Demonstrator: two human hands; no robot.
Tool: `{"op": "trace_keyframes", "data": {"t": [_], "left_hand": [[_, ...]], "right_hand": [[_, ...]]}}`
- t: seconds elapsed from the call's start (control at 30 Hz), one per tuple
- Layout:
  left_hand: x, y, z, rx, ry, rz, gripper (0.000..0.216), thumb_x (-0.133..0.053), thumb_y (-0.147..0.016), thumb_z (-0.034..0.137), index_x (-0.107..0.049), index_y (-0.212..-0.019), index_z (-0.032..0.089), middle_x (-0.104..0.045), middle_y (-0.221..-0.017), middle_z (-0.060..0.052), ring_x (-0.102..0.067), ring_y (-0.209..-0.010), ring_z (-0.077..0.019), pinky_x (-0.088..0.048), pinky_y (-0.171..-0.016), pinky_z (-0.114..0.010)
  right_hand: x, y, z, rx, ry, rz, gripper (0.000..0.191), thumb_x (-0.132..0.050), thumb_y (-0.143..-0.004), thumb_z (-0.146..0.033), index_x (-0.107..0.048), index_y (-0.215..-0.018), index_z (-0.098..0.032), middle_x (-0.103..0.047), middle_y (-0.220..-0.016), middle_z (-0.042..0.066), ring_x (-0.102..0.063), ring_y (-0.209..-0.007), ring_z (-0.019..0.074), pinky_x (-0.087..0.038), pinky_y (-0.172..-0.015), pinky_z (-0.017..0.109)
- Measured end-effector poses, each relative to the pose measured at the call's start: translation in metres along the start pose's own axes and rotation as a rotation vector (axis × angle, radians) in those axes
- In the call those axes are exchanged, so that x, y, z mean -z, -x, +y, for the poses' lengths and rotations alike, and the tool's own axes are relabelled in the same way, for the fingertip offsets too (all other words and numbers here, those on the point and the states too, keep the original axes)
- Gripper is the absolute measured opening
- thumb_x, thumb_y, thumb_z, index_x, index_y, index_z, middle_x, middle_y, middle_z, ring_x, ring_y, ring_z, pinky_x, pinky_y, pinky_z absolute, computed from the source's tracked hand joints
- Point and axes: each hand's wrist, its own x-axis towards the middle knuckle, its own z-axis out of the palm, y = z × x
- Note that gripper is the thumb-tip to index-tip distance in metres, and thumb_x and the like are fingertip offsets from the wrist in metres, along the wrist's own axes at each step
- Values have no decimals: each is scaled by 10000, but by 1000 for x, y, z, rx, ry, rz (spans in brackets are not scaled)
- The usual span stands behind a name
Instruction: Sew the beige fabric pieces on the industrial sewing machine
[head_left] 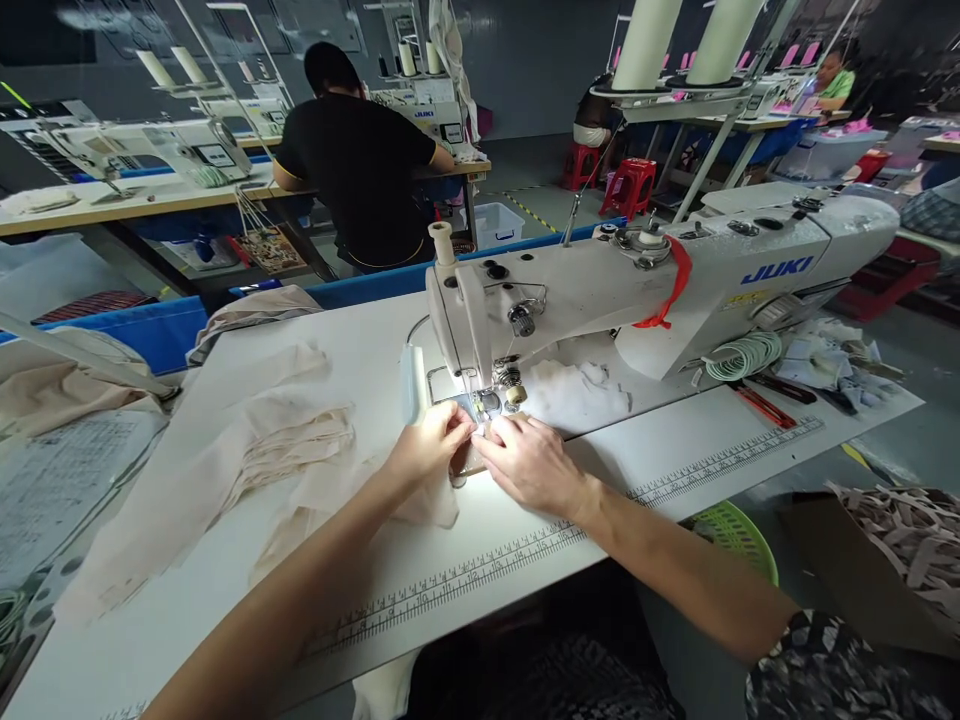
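A white JUKI sewing machine stands on the table, its lamp lighting the needle and presser foot. Just in front of the foot, my left hand pinches a piece of sheer beige fabric, which spreads out below it. My right hand is closed close beside it, thumb and fingers together at the fabric's edge; a small whitish bit shows between both sets of fingertips. The fingers partly hide the stitching spot. To the left lies a layered stack of sheer beige fabric pieces.
A printed ruler runs along the table's front edge. Red-handled snips, a coil of pale green cord and scraps lie at the right. A green basket stands below. A person in black sits ahead at another machine.
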Motion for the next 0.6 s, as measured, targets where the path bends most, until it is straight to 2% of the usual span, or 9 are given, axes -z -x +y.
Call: {"op": "trace_keyframes", "data": {"t": [0.23,0.43,0.6], "left_hand": [[-6,-1,4,-26,-247,18,152,-528,-931,336,-578,-812,254,-745,-836,-8,-700,-800,-227,-499,-717,-337],[-7,-1,4,-40,-362,38,151,-523,-958,315,-630,-874,251,-769,-889,-21,-717,-847,-236,-495,-703,-334],[-6,-1,4,-45,-406,21,175,-497,-972,324,-642,-910,250,-784,-952,-43,-728,-895,-259,-523,-724,-356]], "right_hand": [[5,7,3,-35,19,10,269,-470,-1026,-164,-729,-1099,-163,-647,-939,83,-535,-864,218,-407,-758,350],[6,9,8,-114,-22,-9,282,-429,-1057,-155,-696,-976,-198,-631,-885,69,-511,-758,191,-400,-695,348],[6,7,8,-124,-37,-25,281,-428,-1052,-159,-707,-1035,-189,-643,-913,75,-525,-775,194,-414,-707,351]]}}
